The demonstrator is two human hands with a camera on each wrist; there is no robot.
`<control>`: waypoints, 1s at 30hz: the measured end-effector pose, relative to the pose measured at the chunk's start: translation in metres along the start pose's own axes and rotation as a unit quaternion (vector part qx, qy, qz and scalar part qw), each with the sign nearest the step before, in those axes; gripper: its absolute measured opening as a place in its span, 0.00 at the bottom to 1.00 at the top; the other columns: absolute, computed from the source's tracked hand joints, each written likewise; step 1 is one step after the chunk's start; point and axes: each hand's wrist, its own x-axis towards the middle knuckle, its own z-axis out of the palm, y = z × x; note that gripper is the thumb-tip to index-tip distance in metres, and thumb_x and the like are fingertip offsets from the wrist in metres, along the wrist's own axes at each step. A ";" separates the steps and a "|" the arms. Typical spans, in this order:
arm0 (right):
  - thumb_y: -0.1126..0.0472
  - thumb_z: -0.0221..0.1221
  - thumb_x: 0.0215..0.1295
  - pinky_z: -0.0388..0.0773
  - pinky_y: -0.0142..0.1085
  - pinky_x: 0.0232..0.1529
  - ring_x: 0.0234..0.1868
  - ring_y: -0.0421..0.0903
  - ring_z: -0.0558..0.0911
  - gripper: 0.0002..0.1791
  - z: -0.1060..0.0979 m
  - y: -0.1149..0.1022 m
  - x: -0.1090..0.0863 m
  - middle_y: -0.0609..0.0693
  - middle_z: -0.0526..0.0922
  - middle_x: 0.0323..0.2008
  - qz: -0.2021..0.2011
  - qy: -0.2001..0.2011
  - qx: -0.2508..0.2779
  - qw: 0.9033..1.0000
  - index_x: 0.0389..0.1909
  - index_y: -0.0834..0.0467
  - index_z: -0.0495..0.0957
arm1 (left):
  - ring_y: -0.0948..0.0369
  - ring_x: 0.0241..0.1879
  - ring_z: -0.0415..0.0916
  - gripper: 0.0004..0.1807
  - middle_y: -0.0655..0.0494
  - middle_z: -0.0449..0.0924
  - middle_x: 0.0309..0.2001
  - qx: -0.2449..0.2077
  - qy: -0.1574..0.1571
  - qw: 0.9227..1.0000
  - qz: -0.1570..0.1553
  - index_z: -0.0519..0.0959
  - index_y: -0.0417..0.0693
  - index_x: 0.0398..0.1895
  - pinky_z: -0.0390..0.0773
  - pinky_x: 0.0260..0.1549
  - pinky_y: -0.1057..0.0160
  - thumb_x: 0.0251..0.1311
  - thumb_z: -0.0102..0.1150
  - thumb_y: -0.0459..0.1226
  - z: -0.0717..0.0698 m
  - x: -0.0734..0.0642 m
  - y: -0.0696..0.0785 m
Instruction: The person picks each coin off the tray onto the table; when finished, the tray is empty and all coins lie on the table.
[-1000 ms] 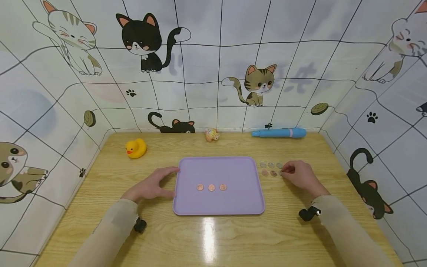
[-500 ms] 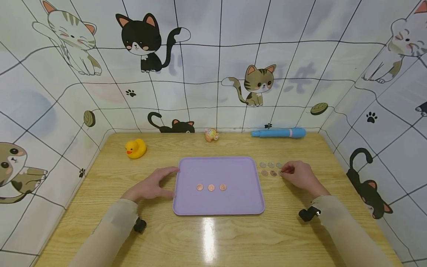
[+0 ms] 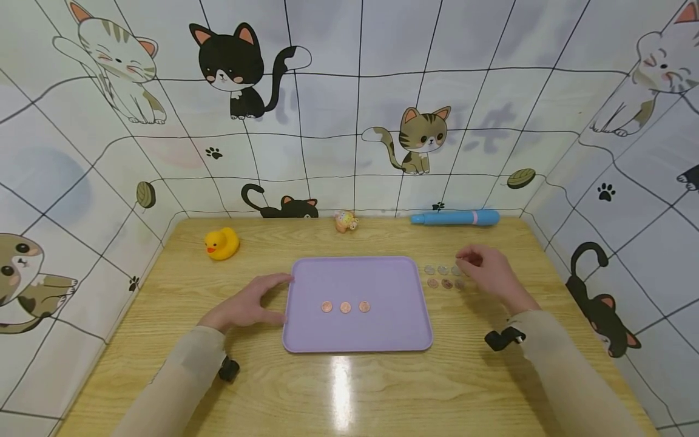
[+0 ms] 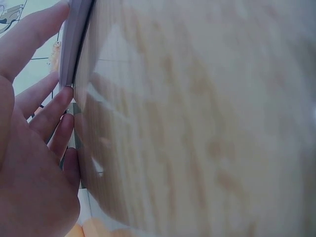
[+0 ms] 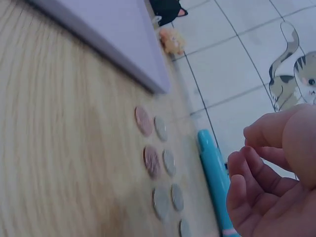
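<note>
A lilac tray [image 3: 357,334] lies on the wooden table with three copper coins [image 3: 346,307] in a row on it. My left hand [image 3: 246,303] has its fingers spread, with the thumb and forefinger at the tray's left edge. To the right of the tray, small coins lie in two rows: copper coins [image 5: 143,120] and silver coins [image 5: 169,162]. Over the right end of these rows is my right hand [image 3: 488,273], raised a little above the table. Its fingers [image 5: 238,190] are loosely bent, the thumb near the forefinger, and no coin shows between them.
At the back left sits a yellow rubber duck [image 3: 222,243]. A small figurine [image 3: 346,221] stands at the back middle, and a blue pen-like tube [image 3: 455,218] lies at the back right. A cat-print cloth [image 3: 327,139] rises behind the table and along both sides.
My right hand has moved up and slightly back from the front row's right end, uncovering a silver coin there. The left hand and the tray stay in place.
</note>
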 end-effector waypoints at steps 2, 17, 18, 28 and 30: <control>0.56 0.60 0.78 0.79 0.38 0.42 0.43 0.51 0.82 0.16 0.004 -0.011 0.003 0.57 0.86 0.44 -0.010 -0.005 0.014 1.000 0.54 0.64 0.82 | 0.40 0.79 0.52 0.51 0.45 0.59 0.81 0.000 0.000 1.000 -0.001 0.64 0.49 0.80 0.48 0.76 0.30 0.55 0.80 0.47 0.000 -0.001 0.000; 0.63 0.65 0.72 0.83 0.38 0.39 0.38 0.43 0.83 0.09 0.072 -0.078 0.025 0.47 0.87 0.37 -0.161 -0.117 0.040 0.979 0.48 0.62 0.86 | 0.41 0.78 0.53 0.51 0.45 0.59 0.80 0.002 0.000 1.000 -0.009 0.65 0.50 0.80 0.48 0.76 0.30 0.55 0.80 0.48 -0.001 -0.001 0.001; 0.63 0.65 0.71 0.83 0.38 0.39 0.37 0.43 0.83 0.09 0.078 -0.082 0.025 0.46 0.87 0.37 -0.172 -0.127 0.035 0.976 0.48 0.62 0.86 | 0.41 0.78 0.52 0.51 0.45 0.59 0.81 0.002 0.000 1.000 -0.009 0.65 0.50 0.80 0.48 0.76 0.30 0.55 0.80 0.48 -0.001 -0.001 0.001; 0.63 0.69 0.67 0.83 0.34 0.42 0.39 0.41 0.84 0.07 0.116 -0.116 0.019 0.46 0.87 0.37 -0.247 -0.216 -0.009 0.945 0.44 0.60 0.86 | 0.40 0.78 0.53 0.51 0.44 0.59 0.80 0.004 0.002 1.000 -0.005 0.65 0.49 0.80 0.48 0.75 0.30 0.55 0.79 0.49 -0.001 -0.002 0.000; 0.62 0.71 0.66 0.82 0.34 0.43 0.40 0.42 0.83 0.08 0.120 -0.121 0.018 0.45 0.87 0.37 -0.244 -0.225 -0.010 0.943 0.43 0.59 0.86 | 0.41 0.78 0.53 0.51 0.45 0.59 0.80 0.001 0.002 1.000 -0.008 0.65 0.50 0.80 0.48 0.76 0.31 0.54 0.80 0.48 -0.001 -0.001 0.000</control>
